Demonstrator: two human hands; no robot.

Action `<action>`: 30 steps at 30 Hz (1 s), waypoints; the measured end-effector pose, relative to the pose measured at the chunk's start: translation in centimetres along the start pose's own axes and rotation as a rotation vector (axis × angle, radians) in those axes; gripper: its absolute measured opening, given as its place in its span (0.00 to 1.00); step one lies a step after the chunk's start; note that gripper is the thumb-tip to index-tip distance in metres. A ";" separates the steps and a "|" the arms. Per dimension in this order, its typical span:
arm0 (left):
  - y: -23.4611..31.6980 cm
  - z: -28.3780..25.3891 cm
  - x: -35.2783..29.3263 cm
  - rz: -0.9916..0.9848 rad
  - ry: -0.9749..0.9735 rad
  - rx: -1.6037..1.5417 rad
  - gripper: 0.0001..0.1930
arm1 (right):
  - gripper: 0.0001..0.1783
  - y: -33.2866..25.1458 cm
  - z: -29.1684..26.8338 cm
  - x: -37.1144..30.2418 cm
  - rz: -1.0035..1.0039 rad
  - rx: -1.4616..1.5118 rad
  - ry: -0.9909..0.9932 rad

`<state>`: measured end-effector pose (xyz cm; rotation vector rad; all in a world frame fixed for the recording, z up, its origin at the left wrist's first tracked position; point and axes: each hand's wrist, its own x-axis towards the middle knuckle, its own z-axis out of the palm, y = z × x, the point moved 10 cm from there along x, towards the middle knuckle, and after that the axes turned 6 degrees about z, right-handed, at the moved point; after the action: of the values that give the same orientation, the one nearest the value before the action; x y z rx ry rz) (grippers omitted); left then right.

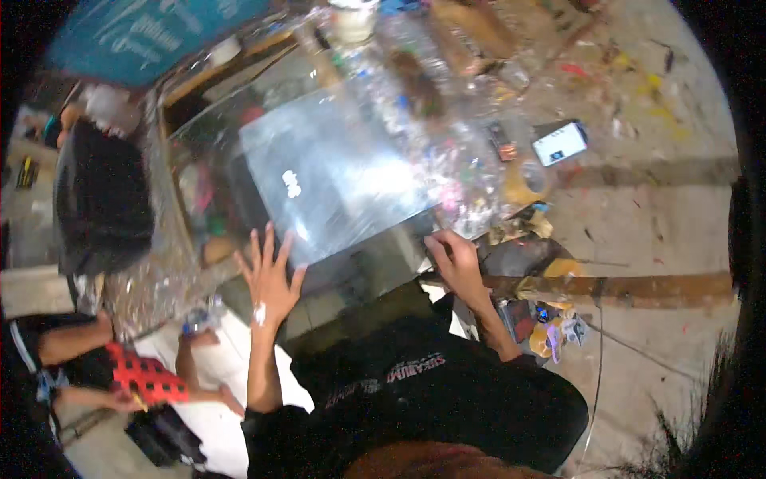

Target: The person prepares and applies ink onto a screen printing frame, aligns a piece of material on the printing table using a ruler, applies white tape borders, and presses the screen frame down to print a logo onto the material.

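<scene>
A shiny silver-grey rectangular sheet with a small white mark lies on a glass tabletop in front of me. My left hand is spread open, palm down, with its fingertips at the sheet's near left corner. A white patch shows near that wrist. My right hand is closed at the table's near right edge, just below the sheet's right corner. Its fingers curl together, and whatever they may grip is too small or hidden to tell.
Crumpled clear plastic covers the right of the table. A tape roll and a lit phone lie beyond it. A white container stands at the back. At lower left another person's arm reaches near a red dotted cloth.
</scene>
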<state>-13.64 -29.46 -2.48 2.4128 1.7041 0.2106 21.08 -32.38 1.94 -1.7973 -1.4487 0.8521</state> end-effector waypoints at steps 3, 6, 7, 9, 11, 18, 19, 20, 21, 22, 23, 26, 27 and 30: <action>0.6 -0.2 0.5 0.009 -0.011 0.009 0.36 | 0.16 1.4 -3.1 3.2 0.148 -0.074 0.101; 0.8 -0.9 0.9 0.033 0.035 -0.024 0.35 | 0.16 3.5 -7.0 7.1 0.005 -0.247 0.327; 0.6 -1.2 0.8 0.039 0.058 -0.042 0.35 | 0.16 3.3 -8.1 9.1 -0.015 -0.254 0.392; 0.2 -1.2 0.6 0.026 0.071 -0.058 0.35 | 0.12 3.8 -9.7 14.2 -0.221 -0.357 0.593; 0.1 -1.3 0.3 -0.003 0.087 -0.062 0.34 | 0.15 5.1 -10.0 20.8 -0.154 -0.413 0.574; -0.2 -1.4 -0.3 -0.024 0.136 -0.075 0.35 | 0.19 7.7 -8.1 33.7 0.014 -0.670 0.253; -0.3 -1.4 -0.3 -0.030 0.142 -0.076 0.35 | 0.19 8.3 -7.9 34.3 0.057 -0.643 0.194; 0.2 -1.4 0.2 -0.024 0.145 -0.085 0.34 | 0.19 10.4 -9.3 34.8 0.056 -0.612 0.264; 0.6 -1.3 0.6 -0.015 0.146 -0.094 0.34 | 0.18 12.1 -10.3 35.6 0.022 -0.486 0.242; 1.1 -1.2 1.2 0.002 0.145 -0.106 0.34 | 0.18 13.7 -12.0 36.3 -0.006 -0.362 0.224; 0.7 -1.3 0.7 -0.021 0.137 -0.081 0.34 | 0.17 11.8 -10.5 36.4 -0.040 -0.368 0.248; -0.1 -1.6 -0.1 -0.054 0.141 -0.044 0.33 | 0.16 7.2 -7.8 36.0 -0.006 -0.504 0.335; -0.2 -1.7 -0.2 -0.061 0.134 -0.044 0.33 | 0.16 6.8 -7.4 36.1 0.027 -0.565 0.365; 0.2 -1.8 -0.1 -0.060 0.114 -0.047 0.33 | 0.17 8.0 -6.4 37.8 -0.021 -0.516 0.500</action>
<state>-13.91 -29.46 -0.66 2.3546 1.7947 0.3816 37.19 2.80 -3.99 -2.1551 -1.4159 -0.0171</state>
